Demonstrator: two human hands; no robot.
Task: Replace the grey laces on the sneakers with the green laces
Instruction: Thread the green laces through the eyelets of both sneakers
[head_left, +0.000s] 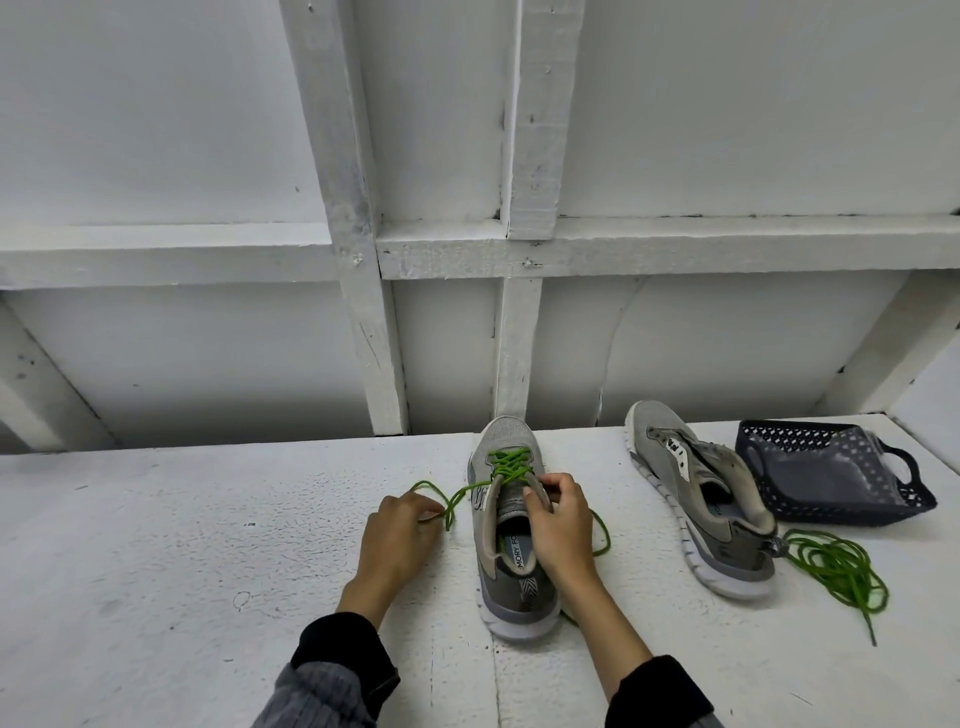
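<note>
The left hand (400, 525) rests on the white surface (182, 545) and pinches one free end of the green lace (457, 496), drawn out sideways from the near sneaker (511, 525) just beside it. That sneaker stands upright between the two hands, toe pointing away, with green crossings already through its lower eyelets. The right hand (558, 514) grips the tongue and collar at the top of the lacing, fingers curled round the edge; the other lace end trails out beyond its far side.

Lacing this first shoe seems to be the step in hand, nearly up to the top eyelets. The next move likely calls for feeding the pinched end through an upper eyelet while the right hand steadies the shoe.

Well beyond the right hand, the second sneaker (696, 499) lies unlaced, a coiled spare green lace (836, 569) beside its heel and a dark basket (831, 467) behind it.
</note>
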